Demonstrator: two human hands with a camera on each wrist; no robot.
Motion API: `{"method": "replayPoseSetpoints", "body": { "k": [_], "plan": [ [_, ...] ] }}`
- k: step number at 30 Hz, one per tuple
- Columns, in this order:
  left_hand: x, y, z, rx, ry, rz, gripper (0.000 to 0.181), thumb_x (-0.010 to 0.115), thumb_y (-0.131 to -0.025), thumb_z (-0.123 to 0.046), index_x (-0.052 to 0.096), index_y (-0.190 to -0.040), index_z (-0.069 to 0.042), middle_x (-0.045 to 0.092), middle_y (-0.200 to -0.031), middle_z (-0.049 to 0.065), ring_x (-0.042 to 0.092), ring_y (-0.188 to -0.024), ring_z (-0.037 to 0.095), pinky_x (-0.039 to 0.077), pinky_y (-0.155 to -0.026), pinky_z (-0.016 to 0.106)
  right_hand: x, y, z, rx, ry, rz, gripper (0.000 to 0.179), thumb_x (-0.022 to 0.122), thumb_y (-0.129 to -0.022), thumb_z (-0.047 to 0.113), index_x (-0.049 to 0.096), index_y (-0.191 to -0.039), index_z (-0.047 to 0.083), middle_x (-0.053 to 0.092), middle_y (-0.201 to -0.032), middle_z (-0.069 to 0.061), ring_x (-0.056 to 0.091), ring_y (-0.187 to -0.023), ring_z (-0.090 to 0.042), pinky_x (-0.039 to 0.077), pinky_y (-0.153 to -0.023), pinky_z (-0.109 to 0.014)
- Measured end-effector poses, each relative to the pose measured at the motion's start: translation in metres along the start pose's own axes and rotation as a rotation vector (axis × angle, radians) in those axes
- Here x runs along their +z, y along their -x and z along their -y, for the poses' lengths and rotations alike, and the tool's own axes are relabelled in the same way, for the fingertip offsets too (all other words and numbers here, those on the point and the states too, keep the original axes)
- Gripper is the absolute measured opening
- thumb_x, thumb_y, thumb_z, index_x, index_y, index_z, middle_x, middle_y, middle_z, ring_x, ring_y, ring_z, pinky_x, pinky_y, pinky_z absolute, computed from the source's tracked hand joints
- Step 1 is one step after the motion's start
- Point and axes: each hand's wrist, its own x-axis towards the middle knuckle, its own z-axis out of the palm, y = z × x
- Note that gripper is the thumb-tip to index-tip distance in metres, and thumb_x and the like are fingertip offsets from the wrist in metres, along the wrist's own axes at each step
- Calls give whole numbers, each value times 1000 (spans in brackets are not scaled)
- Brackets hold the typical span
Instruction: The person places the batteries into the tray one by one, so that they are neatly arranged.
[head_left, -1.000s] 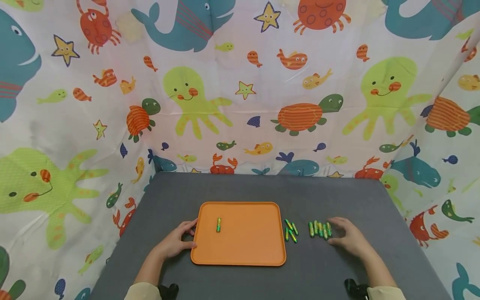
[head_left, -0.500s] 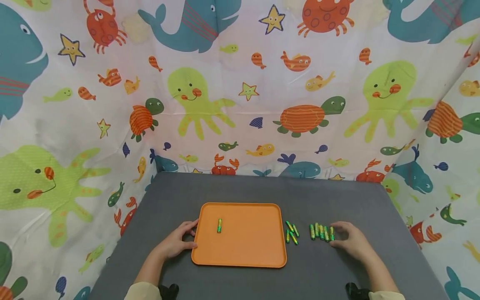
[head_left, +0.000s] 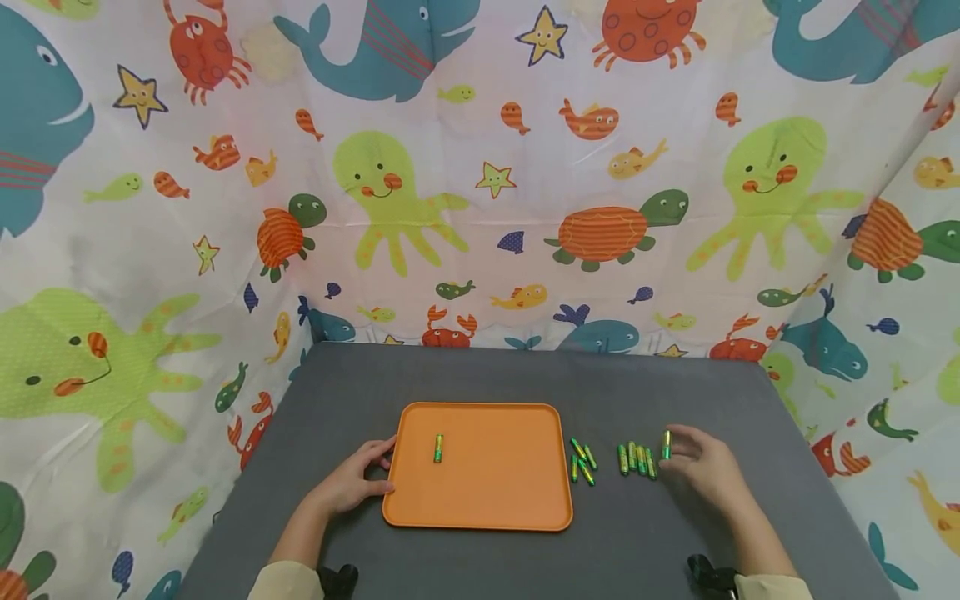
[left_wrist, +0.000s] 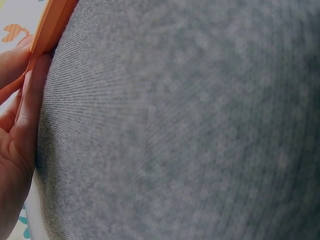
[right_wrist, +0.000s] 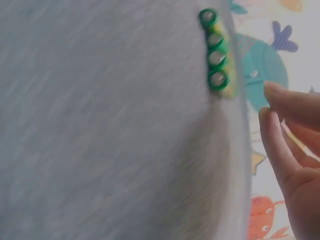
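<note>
On the right, my right hand (head_left: 708, 477) pinches one green-and-yellow battery (head_left: 667, 445) upright between thumb and fingers, lifted beside a row of several like it. That row of batteries (head_left: 641, 461) lies side by side, metal ends showing in the right wrist view (right_wrist: 218, 59). My left hand (head_left: 351, 485) holds the left edge of an orange tray (head_left: 495, 483), thumb and fingers at its rim. The left wrist view catches the tray's corner (left_wrist: 52, 27) at the fingers. A single battery (head_left: 438, 448) lies on the tray, left of its middle.
Just past the tray's right edge, several loose batteries (head_left: 582, 472) lie at different angles. The grey tabletop (head_left: 480, 379) reaches back to a curtain (head_left: 495, 108) printed with sea animals, which also hangs at both sides.
The right hand has drawn the end battery away from the row to the right and raised it. The left hand and the tray stay in place.
</note>
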Motion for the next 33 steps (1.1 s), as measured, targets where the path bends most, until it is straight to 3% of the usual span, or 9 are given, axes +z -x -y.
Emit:
{"method": "replayPoseSetpoints", "body": {
  "k": [14,26,33],
  "plan": [
    [3,-1,-1,21,-9,-11,86,80,-87,-30,35,-159,-23,48,-138,1,50,-111,19,38,-103,52,5,-1,60,-68,-76,11,66,84,-85,28,57,-140,5,71,-120,-16,68,-110,-31,54,-74,-26],
    [2,0,3,4,19,21,86,79,-88,-33,33,-160,-25,47,-141,3,50,-112,20,36,-101,51,39,-11,102,-100,-129,44,62,86,-82,25,62,-135,6,72,-117,-14,70,-106,-28,56,-76,-29],
    [2,0,4,13,-6,-5,86,80,-86,-35,35,-159,-25,48,-139,1,50,-112,20,37,-102,52,69,-16,125,-104,-173,73,57,87,-80,15,64,-132,9,73,-114,-10,70,-101,-23,57,-75,-32]
  ]
}}
